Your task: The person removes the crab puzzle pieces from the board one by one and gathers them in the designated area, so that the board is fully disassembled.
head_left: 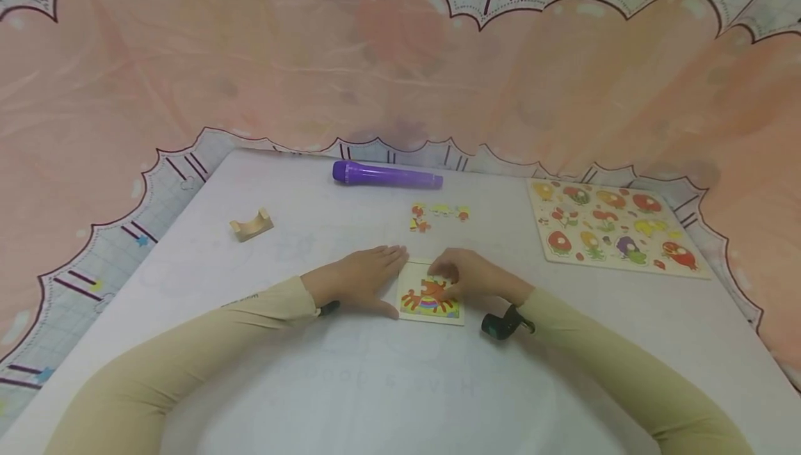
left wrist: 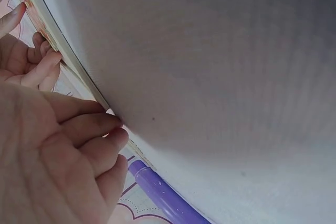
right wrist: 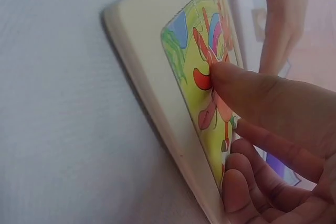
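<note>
A small wooden jigsaw puzzle board [head_left: 409, 270] lies flat before me, its lower part filled with a cartoon animal picture. Along its left edge rests my left hand [head_left: 357, 277], with extended fingers and the thumb near the lower corner. My right hand [head_left: 478, 277] reaches over the right side of the board. In the right wrist view, its thumb and index finger pinch a puzzle piece [right wrist: 223, 106] at the picture; the fingers partly hide it. Beyond the board lie several loose puzzle pieces [head_left: 419, 222].
A purple toy microphone [head_left: 388, 175] lies at the back of the white table [head_left: 388, 399]. To the left stands a curved wooden block [head_left: 252, 225]. A larger fruit puzzle board [head_left: 616, 229] lies at the right. A patterned cloth [head_left: 375, 72] hangs behind the table.
</note>
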`<state>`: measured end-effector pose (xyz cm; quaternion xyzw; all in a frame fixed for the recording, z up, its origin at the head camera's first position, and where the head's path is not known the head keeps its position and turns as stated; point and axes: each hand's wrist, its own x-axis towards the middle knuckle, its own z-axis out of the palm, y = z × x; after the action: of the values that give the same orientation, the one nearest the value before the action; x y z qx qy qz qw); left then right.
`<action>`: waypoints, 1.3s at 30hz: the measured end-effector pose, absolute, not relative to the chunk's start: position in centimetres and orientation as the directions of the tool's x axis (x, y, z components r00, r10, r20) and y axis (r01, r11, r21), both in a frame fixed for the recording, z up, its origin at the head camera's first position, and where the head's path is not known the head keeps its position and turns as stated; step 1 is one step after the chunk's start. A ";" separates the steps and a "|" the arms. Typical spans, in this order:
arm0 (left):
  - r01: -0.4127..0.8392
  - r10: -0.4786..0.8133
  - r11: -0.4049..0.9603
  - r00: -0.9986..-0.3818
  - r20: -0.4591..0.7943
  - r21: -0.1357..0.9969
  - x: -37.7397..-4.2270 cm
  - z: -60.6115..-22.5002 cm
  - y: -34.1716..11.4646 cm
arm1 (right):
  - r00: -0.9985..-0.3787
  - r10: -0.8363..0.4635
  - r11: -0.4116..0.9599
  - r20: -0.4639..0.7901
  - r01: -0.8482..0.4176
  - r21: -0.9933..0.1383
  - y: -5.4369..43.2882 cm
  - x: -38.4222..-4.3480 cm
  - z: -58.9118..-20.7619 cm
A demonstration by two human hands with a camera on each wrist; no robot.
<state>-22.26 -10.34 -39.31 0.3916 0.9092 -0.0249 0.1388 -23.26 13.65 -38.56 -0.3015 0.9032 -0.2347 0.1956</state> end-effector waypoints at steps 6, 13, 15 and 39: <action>0.723 0.720 0.685 -0.654 -0.232 0.090 -22.3 -39.3 -10.3 | -0.735 -0.643 0.705 -0.214 -0.459 -0.541 13.6 -23.2 -38.7; 0.721 0.712 0.688 -0.649 -0.269 0.081 -22.3 -39.3 -10.3 | -0.732 -0.649 0.698 -0.206 -0.467 -0.543 13.6 -23.1 -38.6; 0.717 0.707 0.692 -0.650 -0.279 0.081 -22.3 -39.4 -10.3 | -0.731 -0.653 0.694 -0.201 -0.470 -0.545 13.5 -23.1 -38.6; 0.727 0.719 0.681 -0.639 -0.272 0.091 -22.1 -39.2 -10.4 | -0.752 -0.645 0.672 -0.137 -0.472 -0.570 12.9 -22.6 -38.6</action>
<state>-22.09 -10.38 -39.21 0.3994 0.9052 -0.0134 0.1444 -22.61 12.89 -38.56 -0.3107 0.8991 -0.2599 0.1660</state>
